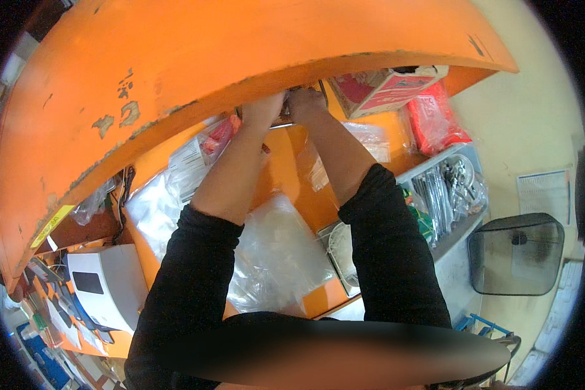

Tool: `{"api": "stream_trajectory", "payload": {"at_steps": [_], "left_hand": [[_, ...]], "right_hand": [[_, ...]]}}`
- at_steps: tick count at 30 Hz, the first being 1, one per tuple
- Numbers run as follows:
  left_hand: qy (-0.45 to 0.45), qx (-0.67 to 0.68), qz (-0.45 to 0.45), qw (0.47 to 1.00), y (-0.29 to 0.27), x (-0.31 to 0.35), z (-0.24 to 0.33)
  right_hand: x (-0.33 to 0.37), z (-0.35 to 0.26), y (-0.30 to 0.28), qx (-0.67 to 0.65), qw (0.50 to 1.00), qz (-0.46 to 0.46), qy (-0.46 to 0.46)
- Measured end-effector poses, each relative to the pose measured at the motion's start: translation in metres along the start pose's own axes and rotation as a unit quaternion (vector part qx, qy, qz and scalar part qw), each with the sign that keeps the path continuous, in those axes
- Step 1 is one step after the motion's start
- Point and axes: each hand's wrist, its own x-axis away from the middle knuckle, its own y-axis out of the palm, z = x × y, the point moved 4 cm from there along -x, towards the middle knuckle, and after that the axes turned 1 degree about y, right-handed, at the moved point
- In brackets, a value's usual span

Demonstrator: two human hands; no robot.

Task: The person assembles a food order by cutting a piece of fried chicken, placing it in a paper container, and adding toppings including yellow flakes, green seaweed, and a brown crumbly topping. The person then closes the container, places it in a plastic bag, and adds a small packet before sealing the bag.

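Observation:
Both my arms, in black sleeves pushed up, stretch to the far side of an orange table [283, 162], under the edge of an orange shelf [253, 45]. A dark-rimmed tray [282, 125] with small brownish contents lies beneath my hands. My left hand [264, 109] is over its left part, with the fingers hidden by the shelf edge and the hand itself. Beside it, my right hand [307, 104] is bent down into the tray with its fingers curled. What they hold is too small and dark to make out.
Clear plastic bags [283, 253] lie between my forearms. An open carton [387, 91] and a red plastic packet [433, 120] sit far right, near a grey bin [439, 188] of bagged metal parts. A white machine [107, 286] stands left; a mesh-backed chair [517, 253] is right.

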Motion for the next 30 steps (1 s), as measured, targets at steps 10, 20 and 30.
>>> {"api": "stream_trajectory", "payload": {"at_steps": [10,20,30], "left_hand": [[-0.197,0.042,-0.236,0.951,0.025,0.007,-0.018],[-0.134,-0.015,-0.225,0.965,0.022,0.009,-0.011],[0.350,-0.093,-0.113,0.925,0.033,-0.012,0.225]], "right_hand": [[0.029,0.032,0.020,-0.009,0.995,0.080,-0.057],[0.044,0.035,0.025,0.001,0.997,0.070,-0.027],[0.042,0.029,0.025,-0.088,0.993,0.071,0.026]]}}
